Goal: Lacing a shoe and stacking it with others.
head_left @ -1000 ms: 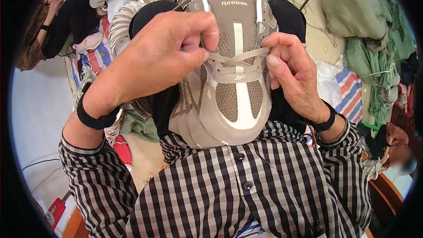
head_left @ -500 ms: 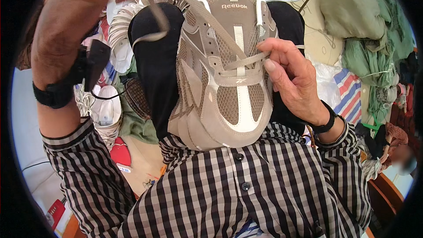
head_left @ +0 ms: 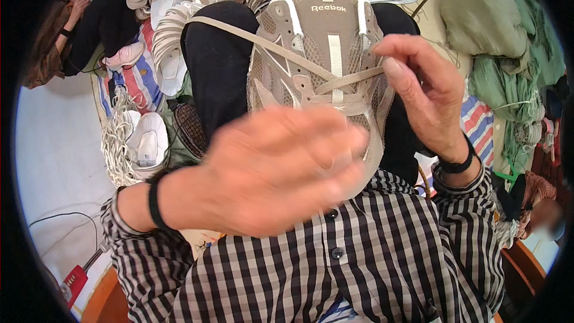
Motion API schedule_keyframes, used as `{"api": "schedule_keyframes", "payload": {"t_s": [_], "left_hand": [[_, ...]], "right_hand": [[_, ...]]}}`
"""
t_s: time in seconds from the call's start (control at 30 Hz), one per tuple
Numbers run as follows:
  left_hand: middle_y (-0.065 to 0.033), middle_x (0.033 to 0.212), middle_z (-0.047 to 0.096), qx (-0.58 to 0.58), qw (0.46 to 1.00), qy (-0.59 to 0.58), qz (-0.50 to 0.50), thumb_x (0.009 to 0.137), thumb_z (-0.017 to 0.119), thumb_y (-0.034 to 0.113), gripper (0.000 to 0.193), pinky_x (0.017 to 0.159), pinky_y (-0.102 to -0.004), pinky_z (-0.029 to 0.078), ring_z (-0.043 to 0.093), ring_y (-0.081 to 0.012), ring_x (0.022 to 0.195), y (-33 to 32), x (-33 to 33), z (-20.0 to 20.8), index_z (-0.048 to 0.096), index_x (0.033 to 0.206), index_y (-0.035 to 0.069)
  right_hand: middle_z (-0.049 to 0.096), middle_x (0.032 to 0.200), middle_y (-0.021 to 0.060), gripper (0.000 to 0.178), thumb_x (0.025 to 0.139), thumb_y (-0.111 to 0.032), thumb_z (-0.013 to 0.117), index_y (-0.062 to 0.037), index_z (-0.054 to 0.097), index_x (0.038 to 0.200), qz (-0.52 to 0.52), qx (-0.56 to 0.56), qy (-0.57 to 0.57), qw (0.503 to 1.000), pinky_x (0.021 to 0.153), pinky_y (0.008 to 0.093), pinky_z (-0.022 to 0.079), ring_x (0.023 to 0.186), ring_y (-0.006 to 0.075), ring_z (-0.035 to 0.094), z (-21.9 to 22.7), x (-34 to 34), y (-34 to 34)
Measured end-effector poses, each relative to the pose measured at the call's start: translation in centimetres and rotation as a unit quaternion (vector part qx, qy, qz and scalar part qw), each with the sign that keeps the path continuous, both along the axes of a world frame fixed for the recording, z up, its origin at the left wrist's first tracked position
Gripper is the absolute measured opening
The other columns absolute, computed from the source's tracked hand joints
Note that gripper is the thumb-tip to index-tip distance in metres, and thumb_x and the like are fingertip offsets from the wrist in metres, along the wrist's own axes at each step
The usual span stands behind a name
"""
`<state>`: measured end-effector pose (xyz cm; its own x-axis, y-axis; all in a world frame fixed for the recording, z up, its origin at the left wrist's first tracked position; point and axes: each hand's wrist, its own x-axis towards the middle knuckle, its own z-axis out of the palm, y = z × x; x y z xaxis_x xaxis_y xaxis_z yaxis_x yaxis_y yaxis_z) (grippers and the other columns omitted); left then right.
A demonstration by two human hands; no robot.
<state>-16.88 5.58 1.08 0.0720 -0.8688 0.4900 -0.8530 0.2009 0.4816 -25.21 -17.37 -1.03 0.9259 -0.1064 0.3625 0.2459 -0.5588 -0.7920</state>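
A beige and brown shoe upper with white trim rests in my lap, toe toward me. Its flat beige shoelace crosses over the tongue near the lowest eyelets. One strand runs left and drapes over my left knee; the other goes right to my right hand, whose thumb and forefinger pinch it beside the eyelet row. My left hand is over the toe, blurred by motion and covering most of it. Whether those fingers hold anything cannot be made out.
Piles of similar uppers lie beyond my left knee. White shoes and a bundle of laces are at left. Green cloth heaps at right. Another person's hands show at far left.
My left hand has come down from the upper left to the toe. The left lace strand, raised before, now lies across my left knee. My right hand has shifted slightly right, drawing its strand out.
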Motion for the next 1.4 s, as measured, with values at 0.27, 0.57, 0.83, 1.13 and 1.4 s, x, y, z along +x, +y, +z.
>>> {"api": "schedule_keyframes", "payload": {"t_s": [0.27,0.57,0.83,1.13,1.4], "left_hand": [[-0.0111,0.111,0.063,0.025,0.998,0.013,-0.056,0.066,0.069,0.007,0.033,0.074,-0.0341,0.05,0.061,-0.0282,0.1,-1.2,-1.3,-1.3,0.065,0.098,0.004],[-0.0133,0.105,0.064,-0.006,0.995,0.098,0.014,0.058,0.067,-0.003,0.036,0.077,-0.0358,0.054,0.062,-0.0297,0.096,-1.2,-1.7,-2.5,0.066,0.093,0.001],[-0.0113,0.103,0.063,0.016,0.998,0.062,0.008,0.055,0.067,0.001,0.039,0.076,-0.0347,0.054,0.062,-0.0278,0.095,-0.7,-1.9,-2.4,0.067,0.094,0.002],[-0.0102,0.101,0.064,0.022,0.998,0.066,-0.001,0.055,0.068,0.002,0.036,0.074,-0.0338,0.055,0.063,-0.0272,0.093,-1.1,-1.5,-2.3,0.067,0.091,0.002],[-0.0129,0.106,0.063,0.009,0.989,-0.015,0.145,0.076,0.061,-0.002,0.027,0.078,-0.0306,0.049,0.06,-0.0254,0.096,-2.1,4.0,-0.8,0.062,0.102,0.002]], "right_hand": [[0.054,0.078,0.007,0.007,0.083,0.0,0.064,0.0015,0.059,0.087,0.129,-0.135,-0.001,0.982,0.058,0.0262,0.041,0.065,0.017,0.05,3.0,2.2,0.2],[0.058,0.08,0.0108,0.02,0.078,0.004,0.066,-0.0027,0.059,0.096,0.053,-0.204,-0.007,0.978,0.055,0.0326,0.046,0.065,0.0261,0.059,0.1,-1.9,0.5],[0.052,0.074,0.011,0.016,0.08,0.004,0.061,-0.0029,0.051,0.09,0.092,-0.304,0.03,0.948,0.052,0.0349,0.043,0.06,0.0293,0.055,0.7,-1.3,1.5],[0.045,0.07,-0.0042,0.007,0.096,-0.007,0.05,-0.0013,0.047,0.098,0.122,0.14,0.226,0.956,0.053,0.0175,0.033,0.059,0.0018,0.04,2.8,-2.8,2.5],[0.052,0.072,-0.0044,0.007,0.095,-0.007,0.051,-0.0019,0.05,0.1,-0.035,0.222,0.185,0.957,0.056,0.0196,0.036,0.062,0.003,0.043,-1.4,-2.6,-0.1]]}}
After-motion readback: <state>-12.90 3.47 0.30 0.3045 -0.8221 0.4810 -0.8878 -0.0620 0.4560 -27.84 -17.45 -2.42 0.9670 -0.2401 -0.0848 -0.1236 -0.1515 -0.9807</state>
